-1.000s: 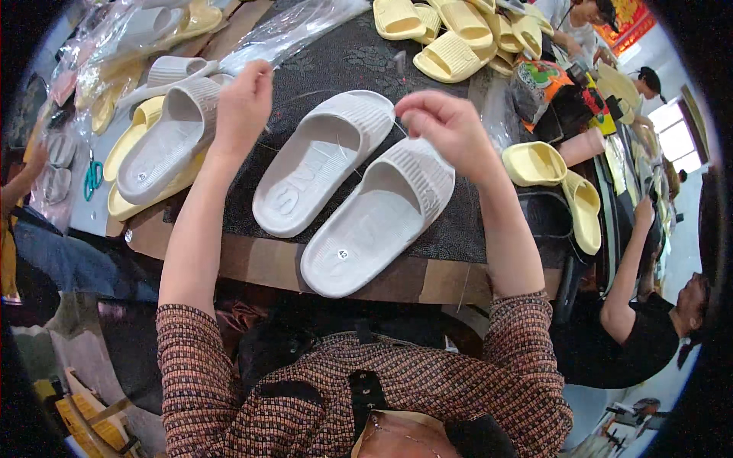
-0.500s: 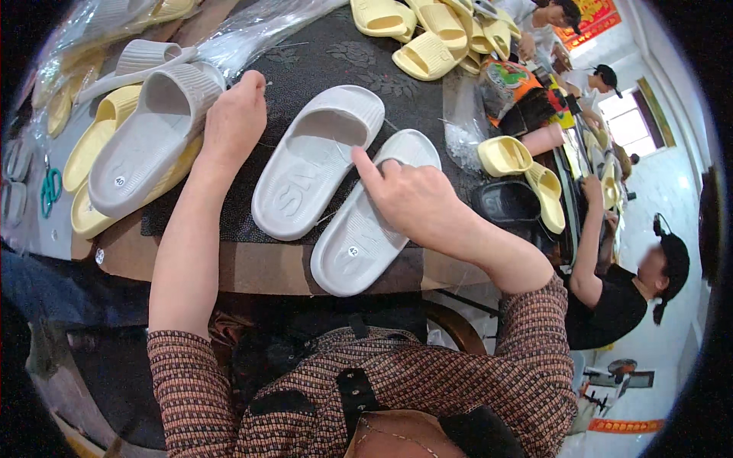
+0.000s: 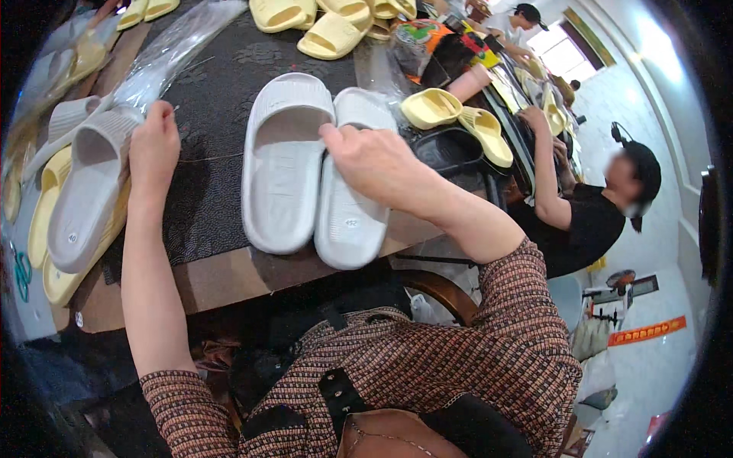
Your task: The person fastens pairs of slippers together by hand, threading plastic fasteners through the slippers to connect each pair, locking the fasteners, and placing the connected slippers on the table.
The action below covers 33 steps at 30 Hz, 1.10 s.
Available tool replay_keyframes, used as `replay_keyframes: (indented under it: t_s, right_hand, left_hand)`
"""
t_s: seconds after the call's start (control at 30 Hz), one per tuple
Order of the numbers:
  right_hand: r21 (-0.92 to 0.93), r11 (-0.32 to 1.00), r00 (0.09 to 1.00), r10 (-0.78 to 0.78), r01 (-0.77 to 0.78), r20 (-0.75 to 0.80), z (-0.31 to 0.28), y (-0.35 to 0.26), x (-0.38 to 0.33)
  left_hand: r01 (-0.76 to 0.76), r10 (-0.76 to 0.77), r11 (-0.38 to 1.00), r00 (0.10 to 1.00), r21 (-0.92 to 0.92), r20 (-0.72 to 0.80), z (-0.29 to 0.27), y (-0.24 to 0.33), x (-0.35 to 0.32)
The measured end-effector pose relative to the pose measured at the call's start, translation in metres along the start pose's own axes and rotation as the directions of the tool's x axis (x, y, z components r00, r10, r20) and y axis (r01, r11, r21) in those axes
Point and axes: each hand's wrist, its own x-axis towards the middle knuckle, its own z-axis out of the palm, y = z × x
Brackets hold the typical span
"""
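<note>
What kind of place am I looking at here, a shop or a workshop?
Probably a footwear packing or finishing workshop: many loose yellow slides piled on the dark table, clear plastic bags beside the grey slides, and another seated worker alongside.

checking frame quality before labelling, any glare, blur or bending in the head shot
Head view: fisheye bends the table edge and darkens the corners; window light at the upper right washes out; the grey slide sandals and right hand stay sharp.
</note>
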Motion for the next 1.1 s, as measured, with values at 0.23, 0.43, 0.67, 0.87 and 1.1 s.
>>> replay_keyframes:
  t_s: [0.23, 0.43, 0.67, 0.87, 1.1]
  right_hand:
    - [0.018, 0.968, 0.953, 0.248, -0.249, -0.175, -0.043, 0.060, -0.063]
    - [-0.214, 0.859, 0.879, 0.420, -0.465, -0.225, -0.048, 0.140, -0.100]
    - [-0.227, 0.727, 0.735, 0.675, -0.648, 0.064, -0.013, 0.228, -0.126]
    - [-0.053, 0.759, 0.761, 0.647, -0.648, -0.045, 0.033, 0.274, -0.176]
    - [0.039, 0.747, 0.735, 0.660, -0.663, -0.157, 0.010, 0.241, -0.161]
  left_hand:
    - [-0.012, 0.012, 1.000, 0.999, 0.001, 0.033, 0.010, 0.002, 0.002]
    - [0.005, -0.005, 1.000, 1.000, -0.007, 0.015, 0.013, 0.001, -0.001]
    - [0.019, -0.019, 1.000, 1.000, 0.000, -0.025, 0.007, -0.008, -0.011]
    - [0.073, -0.073, 0.997, 0.997, -0.011, 0.033, 0.007, 0.015, -0.008]
    - [0.068, -0.070, 0.997, 0.996, 0.041, 0.046, 0.006, 0.018, -0.009]
